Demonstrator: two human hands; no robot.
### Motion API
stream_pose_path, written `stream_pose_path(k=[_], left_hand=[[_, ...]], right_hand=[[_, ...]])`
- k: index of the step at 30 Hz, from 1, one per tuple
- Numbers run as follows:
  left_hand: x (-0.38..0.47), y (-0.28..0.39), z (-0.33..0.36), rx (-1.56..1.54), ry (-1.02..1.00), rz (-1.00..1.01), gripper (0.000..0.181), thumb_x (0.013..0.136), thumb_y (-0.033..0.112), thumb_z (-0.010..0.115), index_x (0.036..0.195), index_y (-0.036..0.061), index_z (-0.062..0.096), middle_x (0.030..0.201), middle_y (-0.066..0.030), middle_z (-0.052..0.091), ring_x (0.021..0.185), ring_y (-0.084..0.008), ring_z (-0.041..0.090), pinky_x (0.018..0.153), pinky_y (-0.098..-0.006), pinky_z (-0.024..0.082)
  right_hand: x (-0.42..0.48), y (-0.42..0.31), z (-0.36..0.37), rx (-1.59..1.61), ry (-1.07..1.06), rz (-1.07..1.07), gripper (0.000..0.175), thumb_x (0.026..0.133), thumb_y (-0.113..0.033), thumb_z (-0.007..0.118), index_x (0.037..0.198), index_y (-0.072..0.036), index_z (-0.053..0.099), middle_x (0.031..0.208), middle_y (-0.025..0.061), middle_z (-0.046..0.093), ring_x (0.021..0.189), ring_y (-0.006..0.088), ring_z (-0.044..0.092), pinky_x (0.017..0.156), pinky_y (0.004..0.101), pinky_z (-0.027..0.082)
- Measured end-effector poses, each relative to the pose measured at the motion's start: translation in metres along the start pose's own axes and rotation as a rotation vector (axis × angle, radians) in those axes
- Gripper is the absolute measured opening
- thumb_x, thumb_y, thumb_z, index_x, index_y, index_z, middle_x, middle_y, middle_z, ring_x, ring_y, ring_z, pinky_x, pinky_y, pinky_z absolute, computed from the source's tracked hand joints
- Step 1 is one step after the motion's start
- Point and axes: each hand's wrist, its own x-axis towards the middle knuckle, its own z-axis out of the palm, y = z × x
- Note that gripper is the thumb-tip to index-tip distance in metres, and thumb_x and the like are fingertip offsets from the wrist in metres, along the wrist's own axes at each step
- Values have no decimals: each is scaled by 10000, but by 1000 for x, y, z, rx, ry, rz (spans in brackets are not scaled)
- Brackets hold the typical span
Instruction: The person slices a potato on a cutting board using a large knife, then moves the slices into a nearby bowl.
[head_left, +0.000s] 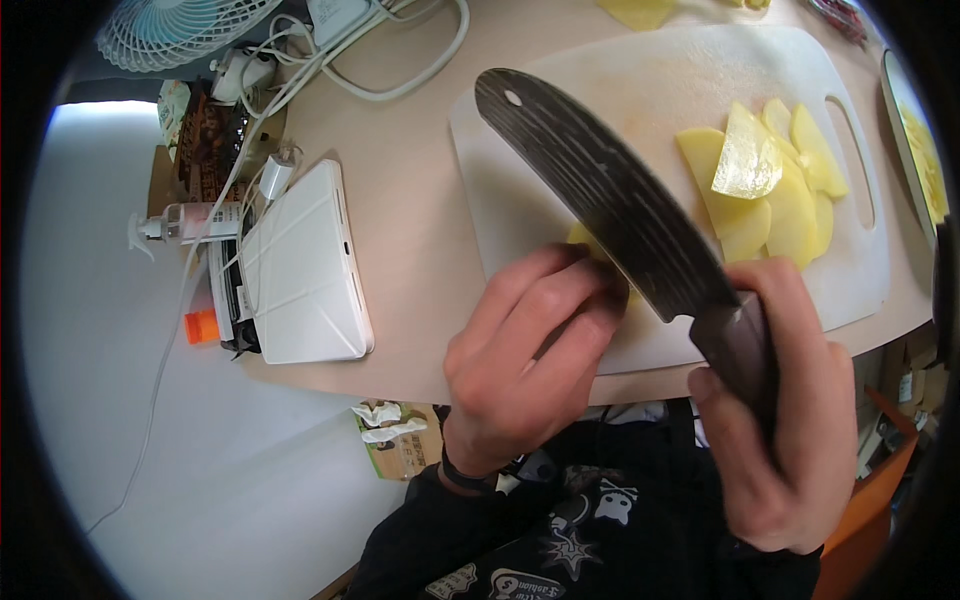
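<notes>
My right hand (787, 420) grips the dark handle of a broad kitchen knife (607, 172), whose ridged blade slants up and left over a white plastic cutting board (517, 195). With curled fingers, my left hand (536, 337) holds down a yellow piece that looks like peeled potato (581, 234). The blade and my fingers hide most of that piece, and whether the edge touches it I cannot tell. Right of the blade, a loose pile of thin yellow potato slices (787, 187) lies on the board, one shiny slice on top.
At the right edge is a plate (907, 142) with yellow strips. Yellow scraps (637, 11) lie beyond the board. On the left are a tablet in a white folding case (311, 270), white cables (420, 90), a small fan (180, 30) and a pump bottle (199, 223).
</notes>
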Motion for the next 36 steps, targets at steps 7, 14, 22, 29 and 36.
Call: stream_pose_path(k=[7, 14, 22, 29, 36], left_hand=[[3, 5, 3, -94, -8, -45, 231, 620, -73, 752, 838, 5, 736, 927, -107, 687, 893, -293, 674, 754, -349, 556], [-2, 1, 0, -29, 5, -18, 156, 677, -50, 736, 830, -34, 712, 925, -109, 684, 878, -274, 680, 688, -308, 585], [4, 8, 1, -39, 30, -45, 142, 695, -52, 748, 834, -46, 718, 925, -118, 694, 857, -278, 694, 666, -309, 591], [4, 13, -2, -39, 19, -99, 156, 694, -47, 753, 848, -41, 729, 932, -114, 692, 859, -276, 696, 658, -308, 592], [4, 11, -2, -17, 3, -81, 159, 683, -41, 761, 838, -33, 727, 933, -111, 692, 864, -267, 696, 659, -300, 590]], right_hand=[[-5, 20, -14, 340, 62, 10, 584, 791, 58, 558, 1371, 35, 491, 1131, 140, 568, 968, 193, 565, 877, 299, 433], [3, -2, -17, 318, -131, 112, 551, 637, -116, 593, 1171, 18, 558, 935, 121, 608, 807, 192, 562, 746, 300, 418], [4, 21, -18, 201, -207, -376, 425, 889, 44, 601, 1300, 6, 500, 916, 181, 668, 727, 258, 706, 662, 249, 506], [-2, 15, -23, 219, -226, -303, 395, 882, 46, 613, 1267, 28, 529, 942, 196, 675, 790, 270, 717, 727, 260, 532], [-1, 16, -19, 194, -227, -284, 397, 876, 43, 620, 1264, 25, 537, 961, 200, 678, 806, 290, 720, 733, 271, 538]])
